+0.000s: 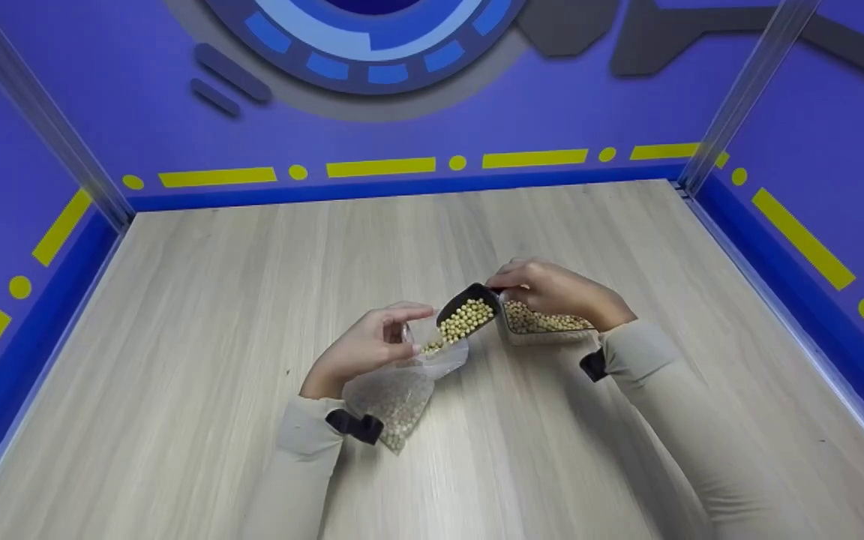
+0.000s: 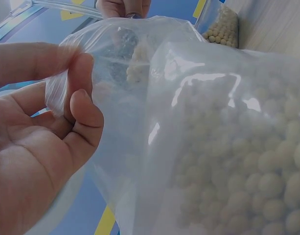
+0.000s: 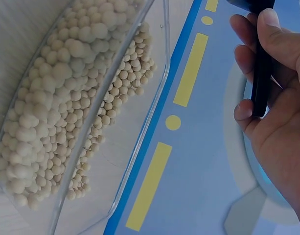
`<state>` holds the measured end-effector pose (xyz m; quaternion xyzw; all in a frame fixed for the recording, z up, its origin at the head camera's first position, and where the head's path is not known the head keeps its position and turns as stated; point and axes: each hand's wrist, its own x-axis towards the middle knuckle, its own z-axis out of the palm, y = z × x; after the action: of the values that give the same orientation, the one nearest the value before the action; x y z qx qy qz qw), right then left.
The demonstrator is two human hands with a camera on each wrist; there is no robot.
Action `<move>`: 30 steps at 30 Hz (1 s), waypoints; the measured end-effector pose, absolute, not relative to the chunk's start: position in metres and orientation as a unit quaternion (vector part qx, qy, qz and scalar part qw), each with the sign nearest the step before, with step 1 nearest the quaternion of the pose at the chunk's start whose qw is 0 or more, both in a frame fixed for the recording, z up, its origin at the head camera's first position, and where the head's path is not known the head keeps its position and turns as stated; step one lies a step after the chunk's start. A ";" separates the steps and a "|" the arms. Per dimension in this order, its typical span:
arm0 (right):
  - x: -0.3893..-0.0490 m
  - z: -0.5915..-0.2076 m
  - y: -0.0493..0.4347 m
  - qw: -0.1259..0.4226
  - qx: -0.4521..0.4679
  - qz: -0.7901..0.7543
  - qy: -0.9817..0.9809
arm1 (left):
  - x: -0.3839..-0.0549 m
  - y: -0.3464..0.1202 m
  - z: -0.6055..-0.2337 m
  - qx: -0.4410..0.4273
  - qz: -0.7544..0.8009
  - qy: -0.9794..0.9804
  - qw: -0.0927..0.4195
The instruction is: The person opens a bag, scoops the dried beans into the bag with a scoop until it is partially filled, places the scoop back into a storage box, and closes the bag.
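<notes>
1. The clear bag [image 1: 394, 401], partly filled, was just below the left hand [image 1: 361, 346], whose fingers pinched its mouth.
2. The clear container [image 1: 550, 339] stood beneath the right hand [image 1: 556, 291].
3. The black scoop [image 1: 475, 291], its handle gripped by the right hand, tilted toward the left.
4. Pale balls [image 1: 467, 318] lay in the scoop, between both hands.

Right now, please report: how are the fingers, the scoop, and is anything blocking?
Left fingers pinch plastic bag. Right fingers grip black scoop. Scoop, carrying beans, tilted at bag's mouth. Nothing seen blocking between; clear tub right of scoop.
</notes>
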<state>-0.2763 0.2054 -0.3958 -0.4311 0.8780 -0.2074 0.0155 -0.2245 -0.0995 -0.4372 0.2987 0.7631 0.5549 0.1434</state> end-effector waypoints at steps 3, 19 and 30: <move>-0.276 -0.395 0.205 0.014 -0.433 -0.209 0.877 | -0.225 -0.100 -0.438 0.299 0.554 0.764 0.142; -0.276 -0.387 0.201 0.009 -0.438 -0.187 0.879 | -0.226 -0.101 -0.438 0.302 0.576 0.747 0.138; -0.274 -0.376 0.196 0.008 -0.430 -0.175 0.885 | -0.225 -0.104 -0.433 0.298 0.585 0.743 0.125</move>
<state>-0.2736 0.1965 -0.3756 -0.4303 0.8855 -0.1753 0.0076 -0.2250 -0.1037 -0.4331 0.2982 0.7435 0.5855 0.1246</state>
